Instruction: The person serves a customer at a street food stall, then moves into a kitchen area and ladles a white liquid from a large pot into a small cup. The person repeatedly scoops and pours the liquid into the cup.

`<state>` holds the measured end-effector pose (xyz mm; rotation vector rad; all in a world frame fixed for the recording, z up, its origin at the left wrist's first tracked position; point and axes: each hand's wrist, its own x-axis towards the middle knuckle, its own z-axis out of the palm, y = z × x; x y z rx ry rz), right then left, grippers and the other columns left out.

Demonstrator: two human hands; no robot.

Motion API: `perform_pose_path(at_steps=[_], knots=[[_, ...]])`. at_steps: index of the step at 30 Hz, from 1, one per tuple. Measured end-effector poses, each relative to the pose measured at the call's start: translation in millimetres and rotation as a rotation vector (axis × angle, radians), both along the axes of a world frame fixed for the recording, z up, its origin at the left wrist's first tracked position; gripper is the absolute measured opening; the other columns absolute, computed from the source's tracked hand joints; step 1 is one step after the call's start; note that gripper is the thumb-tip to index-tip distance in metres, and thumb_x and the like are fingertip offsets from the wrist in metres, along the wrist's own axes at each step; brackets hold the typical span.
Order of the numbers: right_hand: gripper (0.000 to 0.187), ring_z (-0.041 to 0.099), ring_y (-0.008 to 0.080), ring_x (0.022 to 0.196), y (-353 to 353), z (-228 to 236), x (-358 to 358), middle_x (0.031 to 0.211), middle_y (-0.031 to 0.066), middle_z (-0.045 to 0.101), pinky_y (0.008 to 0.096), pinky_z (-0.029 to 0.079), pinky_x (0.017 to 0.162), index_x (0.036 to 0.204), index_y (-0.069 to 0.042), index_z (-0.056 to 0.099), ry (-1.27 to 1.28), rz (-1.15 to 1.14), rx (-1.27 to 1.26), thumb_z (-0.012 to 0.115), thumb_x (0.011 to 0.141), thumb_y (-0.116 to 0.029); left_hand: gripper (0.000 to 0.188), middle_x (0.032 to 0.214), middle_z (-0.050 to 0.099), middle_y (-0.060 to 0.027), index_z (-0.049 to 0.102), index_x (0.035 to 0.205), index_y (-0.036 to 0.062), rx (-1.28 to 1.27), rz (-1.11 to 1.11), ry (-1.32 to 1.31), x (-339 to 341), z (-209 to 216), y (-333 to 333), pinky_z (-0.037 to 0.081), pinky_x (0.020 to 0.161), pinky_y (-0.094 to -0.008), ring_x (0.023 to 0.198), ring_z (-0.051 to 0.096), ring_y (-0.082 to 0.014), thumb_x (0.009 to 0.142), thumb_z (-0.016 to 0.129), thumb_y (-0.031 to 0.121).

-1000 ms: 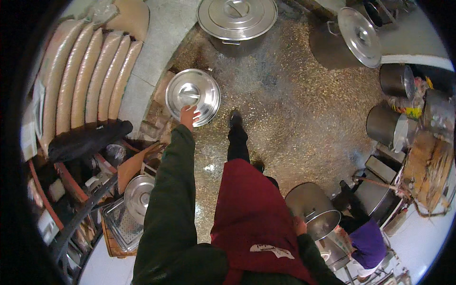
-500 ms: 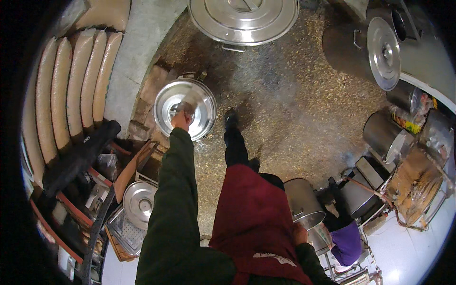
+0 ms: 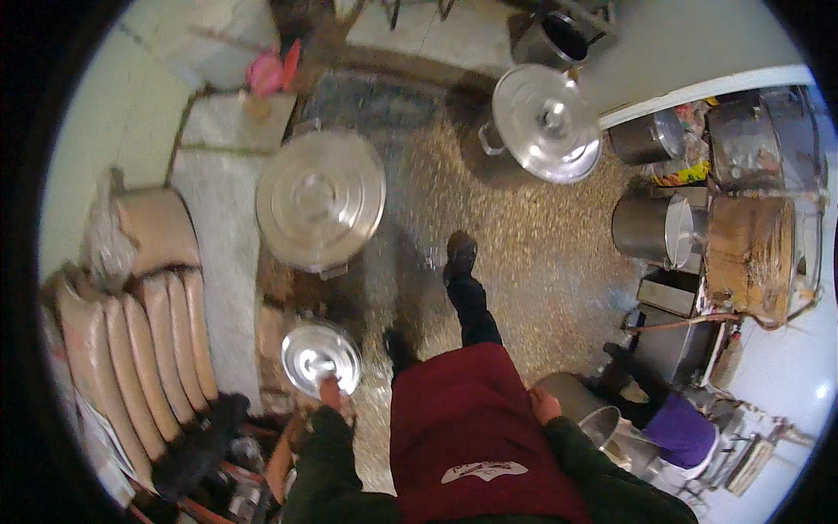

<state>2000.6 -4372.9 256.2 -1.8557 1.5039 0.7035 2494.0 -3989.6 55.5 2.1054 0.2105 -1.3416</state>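
A round steel pot lid point(image 3: 305, 342) with a raised handle sits at my left. My left hand point(image 3: 330, 393) is at its near rim, fingers pointing toward the handle. Blur hides whether they grip it. My right hand point(image 3: 546, 406) hangs at the right edge of my dark red apron point(image 3: 476, 415), fingers curled in and nothing seen in them. Next to it stands a tall steel pot point(image 3: 567, 393), with no clear grip on it. Ahead on the left is a larger pot covered by a wide steel lid point(image 3: 321, 236).
Another lidded pot point(image 3: 546, 122) stands ahead on the right. Steel pots point(image 3: 644, 229), a brown board point(image 3: 746, 249) and a metal rack line the right side. A person in purple point(image 3: 681, 430) is close behind the tall pot. Stacked tan sacks point(image 3: 144, 336) and a black bag point(image 3: 199, 450) lie left.
I have moved forward and my view has turned. The lids and sacks sit lower in view. My right hand has moved from the tall pot's rim to beside my apron.
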Motion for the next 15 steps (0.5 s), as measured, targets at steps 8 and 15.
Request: perform_pose_path(at_steps=[8, 15], knots=[[0.051, 0.069, 0.0487, 0.113, -267, -28, 160, 0.121, 0.0256, 0.074, 0.0573, 0.054, 0.097, 0.131, -0.007, 0.070, -0.187, 0.069, 0.223, 0.059, 0.106, -0.049, 0.033, 0.120, 0.071, -0.0074, 0.066, 0.134, 0.0093, -0.234, -0.042, 0.219, -14, 121, -209, 0.059, 0.089, -0.0410, 0.108, 0.073, -0.0249, 0.105, 0.063, 0.026], [0.042, 0.077, 0.0336, 0.093, -445, -40, 287, 0.103, 0.0150, 0.080, 0.0480, 0.061, 0.084, 0.133, -0.014, 0.070, -0.349, 0.271, 0.216, 0.066, 0.103, -0.042, 0.030, 0.114, 0.076, -0.0117, 0.071, 0.126, -0.0009, -0.199, -0.085, 0.034, 58, 153, -353, 0.055, 0.095, -0.0351, 0.106, 0.069, -0.0181, 0.106, 0.065, 0.021]])
